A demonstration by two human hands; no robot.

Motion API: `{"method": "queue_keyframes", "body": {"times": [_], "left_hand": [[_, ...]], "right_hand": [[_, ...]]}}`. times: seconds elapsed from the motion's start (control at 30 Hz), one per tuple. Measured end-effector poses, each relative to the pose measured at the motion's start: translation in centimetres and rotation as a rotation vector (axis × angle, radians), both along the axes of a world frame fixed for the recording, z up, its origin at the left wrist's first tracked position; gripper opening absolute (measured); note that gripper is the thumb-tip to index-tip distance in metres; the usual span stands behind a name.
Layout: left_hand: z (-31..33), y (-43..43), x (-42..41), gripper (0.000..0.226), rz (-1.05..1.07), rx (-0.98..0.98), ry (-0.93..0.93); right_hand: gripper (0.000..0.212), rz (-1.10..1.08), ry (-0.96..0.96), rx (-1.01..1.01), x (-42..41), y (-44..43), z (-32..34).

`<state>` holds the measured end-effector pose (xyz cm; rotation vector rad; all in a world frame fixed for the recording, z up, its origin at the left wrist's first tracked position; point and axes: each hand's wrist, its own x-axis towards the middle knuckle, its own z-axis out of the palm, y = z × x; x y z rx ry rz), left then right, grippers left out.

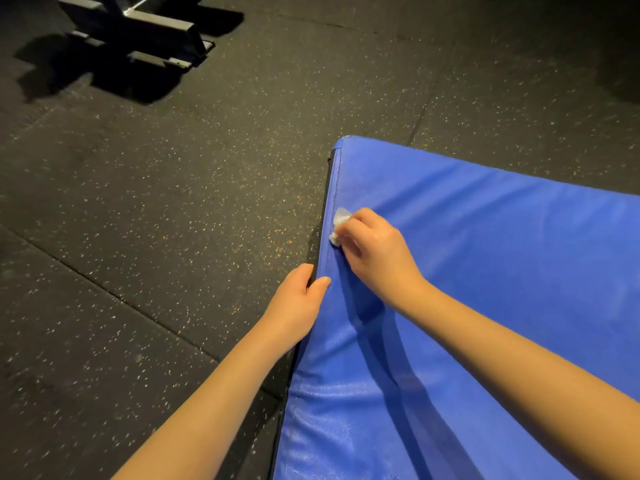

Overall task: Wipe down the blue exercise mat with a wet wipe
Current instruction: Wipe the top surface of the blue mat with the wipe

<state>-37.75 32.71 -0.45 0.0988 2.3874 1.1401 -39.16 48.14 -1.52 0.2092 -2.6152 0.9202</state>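
Novice: Where does the blue mat (485,271) lie?

Coach: Flat on the speckled floor (173,202). It fills the right and near part of the view. Its one visible corner points to the far side, and its left edge runs from near to far.

Novice: And the wet wipe (337,223)?

Coach: It is bunched small and sits on top of the mat, just inside that left edge. The right hand (374,251) has its fingers curled over it and presses it to the surface. Only a bit of white shows past the fingertips.

Novice: What is the left hand (298,299) doing?

Coach: It grips the same edge on the near side of the wipe. The thumb lies on top and the fingers wrap down over the dark side, so I think it is steadying the mat.

Novice: So which way should the stroke go?

Coach: That depends on the edge line. The wipe and the left hand both sit on it, close but apart, and the left hand is the nearer one. I judge that a pull toward the near side would run into the thumb. A push toward the far corner is open, and so is a sweep right across the broad face.

Novice: Which part is already clean?

Coach: I cannot tell. The sheen on the cover is no sure sign. Most of the face lies to the right of the wipe.

Novice: Is anything in the way?

Coach: No. The metal frame (138,32) stands far left, well apart.
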Motion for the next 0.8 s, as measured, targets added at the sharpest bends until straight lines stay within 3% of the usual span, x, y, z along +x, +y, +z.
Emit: {"method": "queue_keyframes", "body": {"times": [0.13,0.2,0.3,0.47,0.63,0.7,0.8], "left_hand": [[0.6,0.2,0.1,0.028,-0.009,0.014,0.019],[0.5,-0.1,0.3,0.026,-0.029,0.000,0.023],[0.3,-0.4,0.6,0.026,-0.027,-0.005,0.011],[1.0,0.0,0.7,0.028,-0.037,0.008,0.046],[1.2,-0.4,0.5,0.024,-0.022,0.026,-0.016],[2.2,0.7,-0.8,0.035,0.042,0.099,-0.076],[3.5,2.1,-3.1,0.027,-0.007,0.049,0.010]], "right_hand": [[0.010,-0.353,-0.053,-0.130,-3.4,2.2,0.5],[0.010,-0.255,0.009,-0.086,-2.3,0.3,0.6],[0.007,0.064,0.021,0.011,-1.0,-0.4,1.1],[0.012,-0.380,-0.038,-0.141,-4.6,2.7,1.4],[0.013,-0.180,0.068,-0.097,0.0,-0.4,0.2],[0.011,-0.169,0.064,-0.132,0.4,-0.1,0.3],[0.012,-0.176,0.070,-0.203,0.1,0.5,1.5]]}}
